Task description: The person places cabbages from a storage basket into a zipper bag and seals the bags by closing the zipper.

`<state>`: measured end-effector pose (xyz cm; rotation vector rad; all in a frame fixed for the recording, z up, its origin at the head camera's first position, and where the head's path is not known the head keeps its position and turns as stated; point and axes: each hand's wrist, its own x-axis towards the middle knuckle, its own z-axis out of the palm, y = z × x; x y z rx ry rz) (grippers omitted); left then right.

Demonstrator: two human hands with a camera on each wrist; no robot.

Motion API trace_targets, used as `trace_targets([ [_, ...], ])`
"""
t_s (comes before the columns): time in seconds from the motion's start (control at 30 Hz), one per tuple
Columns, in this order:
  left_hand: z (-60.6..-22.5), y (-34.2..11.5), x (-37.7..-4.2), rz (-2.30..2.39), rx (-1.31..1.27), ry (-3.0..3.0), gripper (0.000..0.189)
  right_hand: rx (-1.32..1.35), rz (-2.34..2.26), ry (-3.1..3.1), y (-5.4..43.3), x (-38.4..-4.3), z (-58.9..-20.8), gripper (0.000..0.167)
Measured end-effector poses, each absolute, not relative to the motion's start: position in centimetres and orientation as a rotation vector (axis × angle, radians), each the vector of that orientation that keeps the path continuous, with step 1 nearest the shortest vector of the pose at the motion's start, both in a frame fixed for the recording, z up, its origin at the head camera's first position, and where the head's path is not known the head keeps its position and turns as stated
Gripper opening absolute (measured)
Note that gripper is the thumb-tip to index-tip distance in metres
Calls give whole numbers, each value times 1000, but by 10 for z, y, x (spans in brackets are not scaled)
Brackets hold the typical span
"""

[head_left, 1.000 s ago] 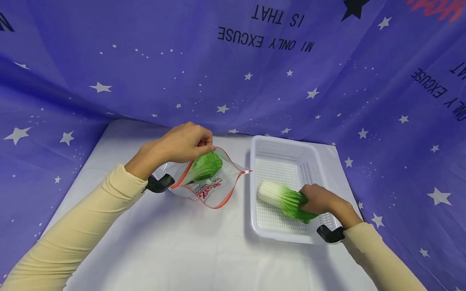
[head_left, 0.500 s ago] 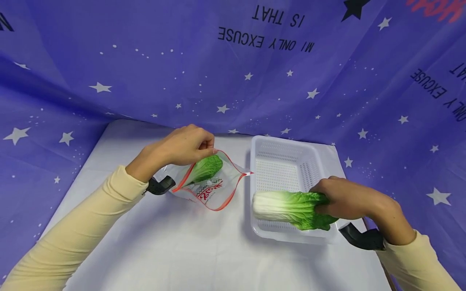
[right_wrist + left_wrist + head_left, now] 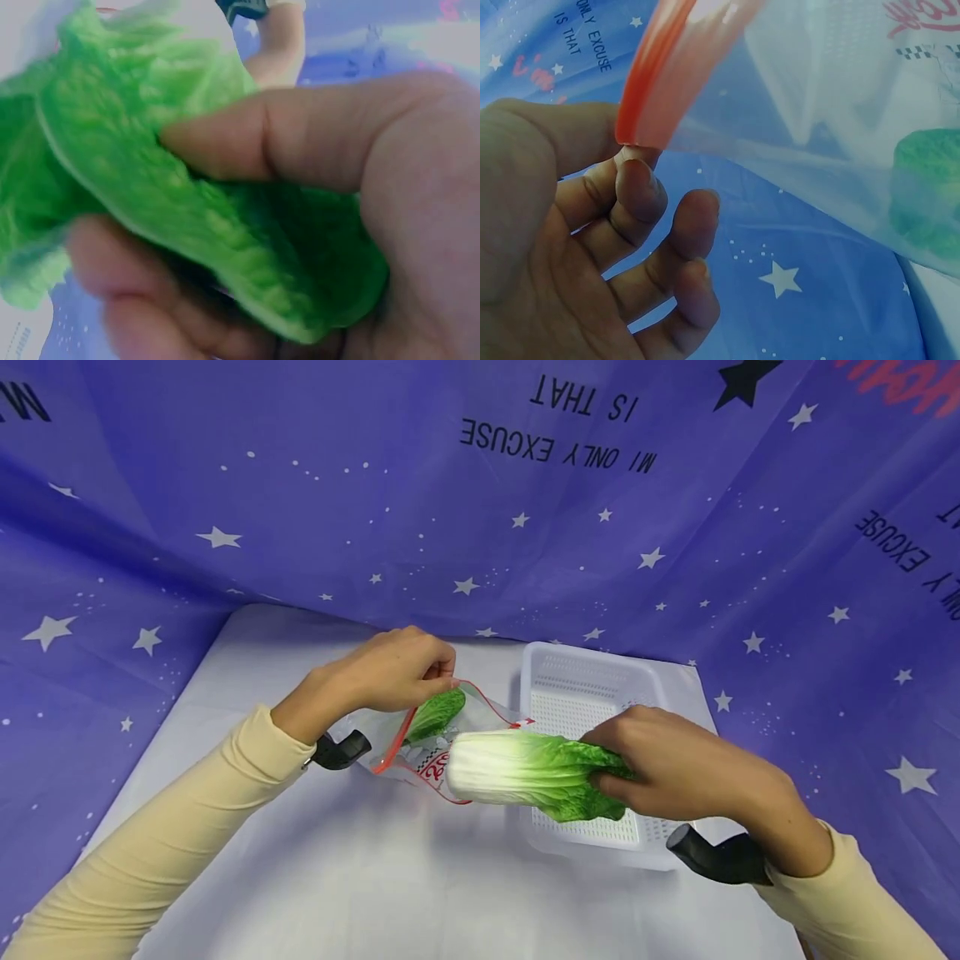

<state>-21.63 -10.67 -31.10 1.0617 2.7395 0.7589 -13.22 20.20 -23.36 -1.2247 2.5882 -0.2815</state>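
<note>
Crinkly cabbage [image 3: 525,768] in R fingers [image 3: 116,255], nr clr-plastic bag [image 3: 802,112]

Cabbage [image 3: 525,770] across gap between bag [image 3: 396,742] and basket [image 3: 585,662], near tablecloth [image 3: 450,893] free

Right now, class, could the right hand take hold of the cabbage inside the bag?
Probably not: the right hand grips another cabbage, whose white end covers part of the open bag in the head view.

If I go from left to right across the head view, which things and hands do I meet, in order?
Left sleeve, left hand, clear bag with leafy green vegetable inside, white-and-green cabbage, white basket, right hand, right sleeve.
</note>
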Motion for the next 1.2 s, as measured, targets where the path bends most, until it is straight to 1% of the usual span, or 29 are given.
trace_targets([
  [0.3,-315,-95,-209,761,1173,2726,25,-1252,-145,2717,159,-136,-258,26],
  [0.47,-317,-91,-208,759,1215,2756,27,-1332,-105,2719,137,-138,-279,27],
  [0.63,-319,-88,-208,750,1221,2763,27,-1430,-156,2764,125,-138,-299,29],
  [0.77,-320,-88,-208,760,1200,2761,26,-1441,-260,2848,120,-136,-308,31],
  [0.93,-322,-89,-207,776,1201,2765,24,-1345,-437,2895,114,-137,-320,29],
  [1.1,-324,-89,-205,773,1215,2760,25,-1176,-559,2906,110,-142,-348,29],
  [1.2,-325,-89,-203,751,1235,2761,26,-1125,-562,2946,110,-146,-366,20],
])
